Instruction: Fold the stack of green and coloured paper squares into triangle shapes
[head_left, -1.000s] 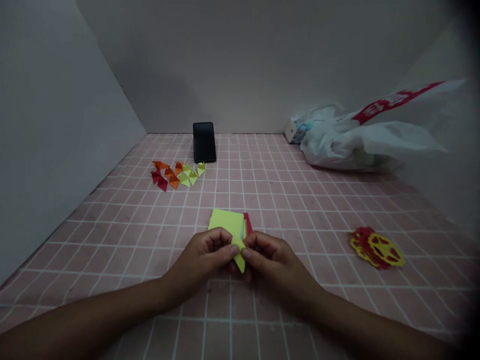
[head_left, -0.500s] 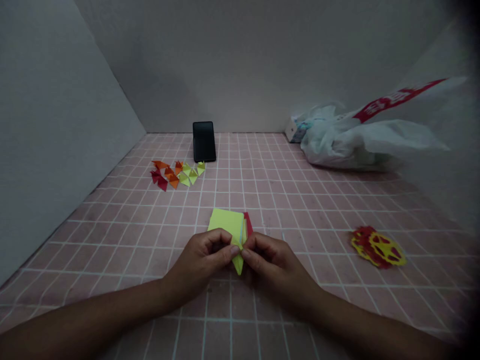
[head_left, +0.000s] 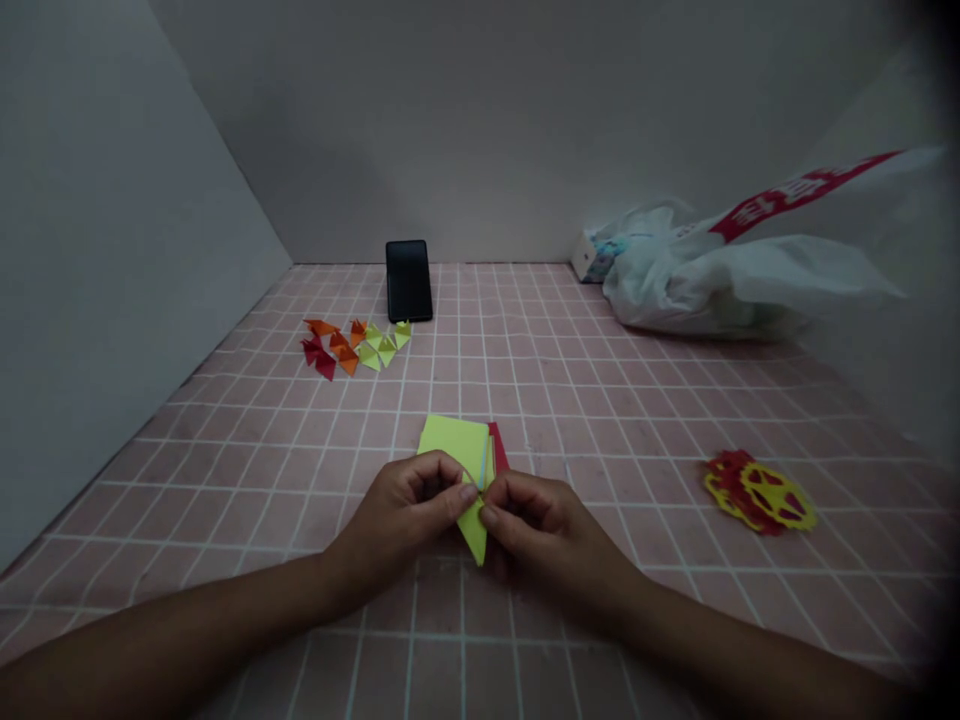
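Observation:
Both hands pinch a small folded yellow paper [head_left: 472,532] between thumb and fingertips, its pointed end hanging toward me. My left hand [head_left: 416,515] grips it from the left, thumb on top. On the right, my right hand [head_left: 551,520] has its thumb and forefinger closed on the paper's other edge, almost touching the left fingertips. Just behind lies a stack of yellow paper sheets [head_left: 454,437], partly covered by my left fingers. A red paper [head_left: 496,447] sticks out at the stack's right side. The fingertips hide part of the folded piece.
Small folded papers in red, orange and yellow [head_left: 345,352] lie at the back left, before a propped black phone [head_left: 409,281]. Red and yellow cutout shapes [head_left: 776,497] sit at right. A white plastic bag [head_left: 697,290] and a tissue box [head_left: 589,258] stand at back right, near the wall.
The folded yellow paper's tip has turned and reaches a little closer to me, showing a broader flat face. Both hands keep their pinch in nearly the same place.

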